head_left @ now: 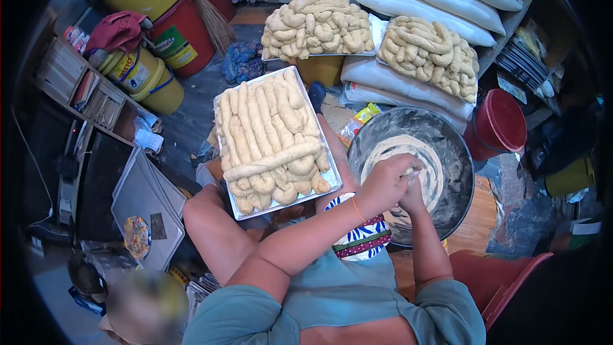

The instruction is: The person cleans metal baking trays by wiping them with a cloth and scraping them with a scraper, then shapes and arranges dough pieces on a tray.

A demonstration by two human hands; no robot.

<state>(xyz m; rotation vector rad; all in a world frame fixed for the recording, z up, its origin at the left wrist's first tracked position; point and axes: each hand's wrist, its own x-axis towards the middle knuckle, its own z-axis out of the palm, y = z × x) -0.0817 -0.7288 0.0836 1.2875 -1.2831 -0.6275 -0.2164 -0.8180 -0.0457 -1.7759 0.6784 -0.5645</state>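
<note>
Both my hands meet above a wide black basin, whose inside is dusted with pale flour. My left hand is closed, its fingers bent together in front of my right hand. My right hand is closed too and partly hidden behind the left. A small pale bit shows at the fingers, too small to name. On my lap, left of the hands, rests a metal tray piled with dough ropes. One long rope lies across the others, above rounded dough pieces near the front.
Two more heaped dough trays stand ahead, one on a bucket, another on stacked white sacks. A red bucket stands right of the basin. Yellow tubs and an upright tray are at left.
</note>
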